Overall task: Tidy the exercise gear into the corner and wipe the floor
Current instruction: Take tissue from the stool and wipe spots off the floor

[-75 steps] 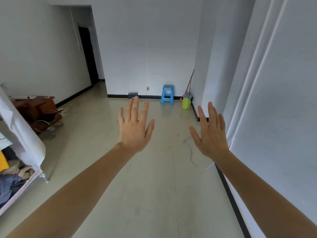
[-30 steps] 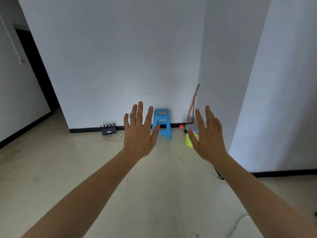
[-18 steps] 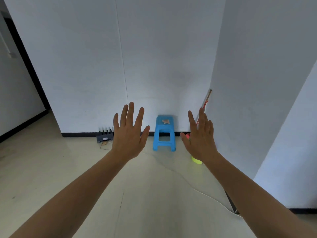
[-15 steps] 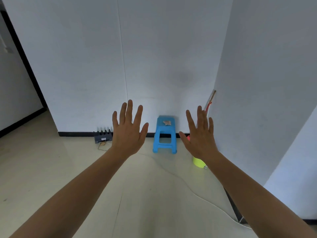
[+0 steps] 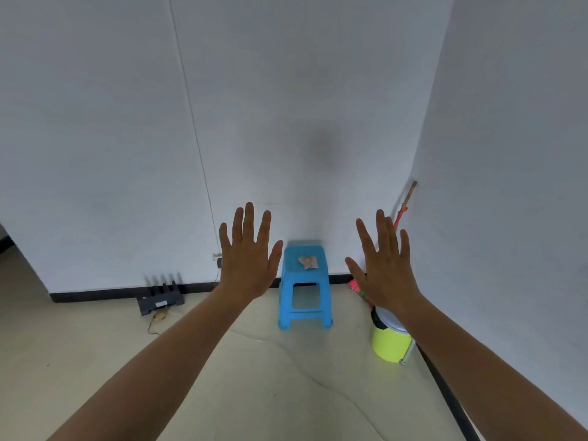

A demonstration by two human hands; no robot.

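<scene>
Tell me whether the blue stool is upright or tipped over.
Upright: the blue stool stands on its legs on the floor, seat level on top, a small pale object resting on it.

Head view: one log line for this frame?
left hand: open, empty | right hand: open, empty | stool: upright, small item on seat | bucket: right of stool | step: nothing grasped yet

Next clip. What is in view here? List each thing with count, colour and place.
stool: one, blue, by the back wall
small pieces: count unclear, tan, on the stool's seat
pronged rack: one, black, on the floor left of the stool
bucket: one, yellow-green, in the corner
long handle: one, wood and red, leaning in the corner
cord: one, pale, across the floor
left hand: raised, fingers spread, empty
right hand: raised, fingers spread, empty
</scene>
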